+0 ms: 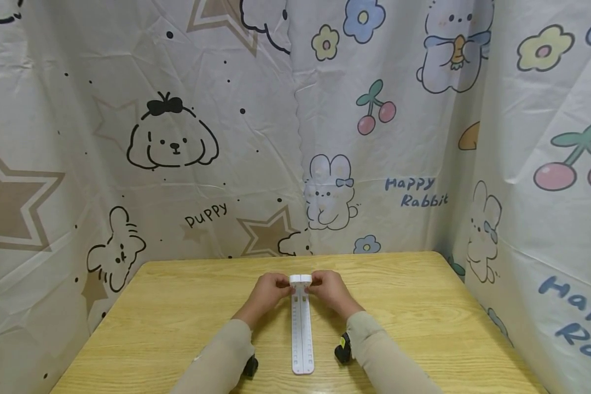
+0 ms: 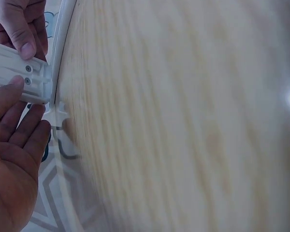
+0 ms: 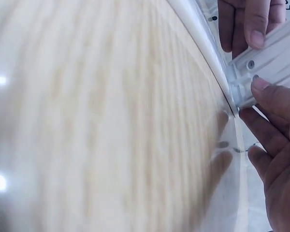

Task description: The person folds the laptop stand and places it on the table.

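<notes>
A long, narrow white plastic piece [image 1: 302, 334] with rounded ends, a seam down its middle and small slots lies lengthwise over the table, pointing away from me. At its far end, my left hand [image 1: 268, 293] pinches the left edge. Opposite it, my right hand [image 1: 332, 290] pinches the right edge. In the left wrist view the left hand [image 2: 14, 159] has its thumb on the white piece [image 2: 14, 72], near two small screws. The right wrist view shows the right hand [image 3: 280, 140] with its thumb on the white piece [image 3: 275, 53] and other fingers below.
The wood-grain table [image 1: 404, 306] spreads on both sides of the arms. Behind it and to the sides hangs a printed curtain [image 1: 256, 137] with cartoon animals, stars and flowers. Black wrist devices [image 1: 343, 350] sit under both sleeves.
</notes>
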Demonstrator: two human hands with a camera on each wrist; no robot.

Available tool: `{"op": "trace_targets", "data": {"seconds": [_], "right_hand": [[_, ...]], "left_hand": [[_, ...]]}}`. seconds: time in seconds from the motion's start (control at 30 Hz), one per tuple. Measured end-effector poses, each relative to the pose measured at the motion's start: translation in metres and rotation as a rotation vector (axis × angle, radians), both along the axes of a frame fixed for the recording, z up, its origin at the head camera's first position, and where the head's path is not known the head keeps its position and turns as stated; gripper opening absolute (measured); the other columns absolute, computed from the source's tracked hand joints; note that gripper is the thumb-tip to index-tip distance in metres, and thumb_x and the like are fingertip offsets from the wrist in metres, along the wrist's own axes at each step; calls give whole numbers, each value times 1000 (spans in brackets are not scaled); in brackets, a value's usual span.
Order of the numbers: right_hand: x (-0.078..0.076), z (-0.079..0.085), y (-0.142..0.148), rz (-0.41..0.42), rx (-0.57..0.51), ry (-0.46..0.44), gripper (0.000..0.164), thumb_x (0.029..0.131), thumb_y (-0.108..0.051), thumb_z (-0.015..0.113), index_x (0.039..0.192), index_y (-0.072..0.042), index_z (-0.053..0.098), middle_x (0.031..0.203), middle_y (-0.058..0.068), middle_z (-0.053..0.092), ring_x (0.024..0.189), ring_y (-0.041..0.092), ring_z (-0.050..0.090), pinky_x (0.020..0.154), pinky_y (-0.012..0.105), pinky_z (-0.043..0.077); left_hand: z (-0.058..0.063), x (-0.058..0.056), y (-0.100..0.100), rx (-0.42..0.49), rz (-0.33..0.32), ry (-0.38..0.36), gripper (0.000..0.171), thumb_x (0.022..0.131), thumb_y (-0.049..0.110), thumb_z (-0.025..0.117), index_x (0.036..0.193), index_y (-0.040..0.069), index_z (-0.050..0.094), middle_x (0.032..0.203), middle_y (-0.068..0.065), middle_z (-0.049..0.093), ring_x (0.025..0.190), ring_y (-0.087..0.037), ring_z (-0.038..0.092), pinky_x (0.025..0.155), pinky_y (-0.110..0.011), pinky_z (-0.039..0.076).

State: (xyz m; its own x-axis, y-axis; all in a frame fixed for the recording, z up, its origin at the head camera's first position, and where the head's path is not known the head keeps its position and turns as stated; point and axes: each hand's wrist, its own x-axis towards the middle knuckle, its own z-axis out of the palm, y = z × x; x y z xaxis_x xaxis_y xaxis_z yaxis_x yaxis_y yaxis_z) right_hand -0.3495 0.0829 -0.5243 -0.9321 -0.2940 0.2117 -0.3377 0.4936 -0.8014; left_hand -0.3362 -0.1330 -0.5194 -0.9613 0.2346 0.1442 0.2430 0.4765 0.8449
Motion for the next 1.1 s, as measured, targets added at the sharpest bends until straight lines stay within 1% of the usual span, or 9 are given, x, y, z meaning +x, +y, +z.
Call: {"op": "trace_targets", "data": {"seconds": [0.1,0.23,0.33,0.4,0.57,0.67,0.87,1.0,1.1], "right_hand": [[-2,-1,2,22,27,1,8,87,-5,80,92,-11,78,97,0,77,89,13,68,80,31,60],[-4,-1,5,49,35,-16,14,89,-6,77,102,-11,80,107,2,77,104,19,69,92,37,58],[-3,-1,8,74,24,-48,16,91,-8,76,107,-12,80,113,3,76,111,22,68,98,41,57],[-3,0,9,94,19,-59,16,92,-10,77,107,-14,80,115,3,76,113,23,69,99,42,56],[-3,0,11,141,8,-73,20,90,-6,77,107,-14,79,115,3,76,114,22,69,99,40,57],[-3,0,12,155,7,-71,22,88,-4,78,107,-15,79,115,2,76,114,21,69,99,39,57],[-2,-1,15,187,42,-63,29,85,-5,81,109,-20,79,118,-3,75,118,21,67,104,41,54],[-3,-1,16,207,66,-39,31,84,-4,82,111,-19,78,119,-1,75,119,22,66,105,42,54],[-2,-1,16,215,69,-29,32,83,-4,83,111,-17,78,120,0,74,120,23,66,105,42,53]], "left_hand": [[-2,-1,-1,9,-19,-4,10,90,7,78,100,9,80,107,-5,77,100,-18,69,86,-33,61],[-3,-1,-3,29,-51,-25,19,91,8,77,110,9,79,113,-6,76,109,-21,69,91,-34,60],[-3,1,-4,28,-69,-38,24,91,8,77,115,10,78,118,-7,75,114,-24,68,95,-36,59],[-2,2,-5,17,-77,-44,24,91,9,77,115,11,78,119,-6,74,116,-25,67,97,-38,58],[0,2,-5,-39,-109,-41,21,91,11,78,112,14,78,122,-3,73,121,-28,65,105,-45,53],[-1,2,-4,-68,-117,-36,20,90,10,78,110,15,78,122,-1,73,122,-28,64,107,-47,51],[-4,0,-5,-87,-114,-52,22,86,6,82,105,17,79,121,1,73,120,-25,64,106,-46,52],[-4,-1,-6,-94,-121,-59,24,85,6,83,106,17,78,122,2,73,120,-24,63,107,-46,52],[-4,-1,-6,-90,-129,-71,26,85,8,83,109,17,77,124,1,72,121,-23,63,108,-45,51]]}}
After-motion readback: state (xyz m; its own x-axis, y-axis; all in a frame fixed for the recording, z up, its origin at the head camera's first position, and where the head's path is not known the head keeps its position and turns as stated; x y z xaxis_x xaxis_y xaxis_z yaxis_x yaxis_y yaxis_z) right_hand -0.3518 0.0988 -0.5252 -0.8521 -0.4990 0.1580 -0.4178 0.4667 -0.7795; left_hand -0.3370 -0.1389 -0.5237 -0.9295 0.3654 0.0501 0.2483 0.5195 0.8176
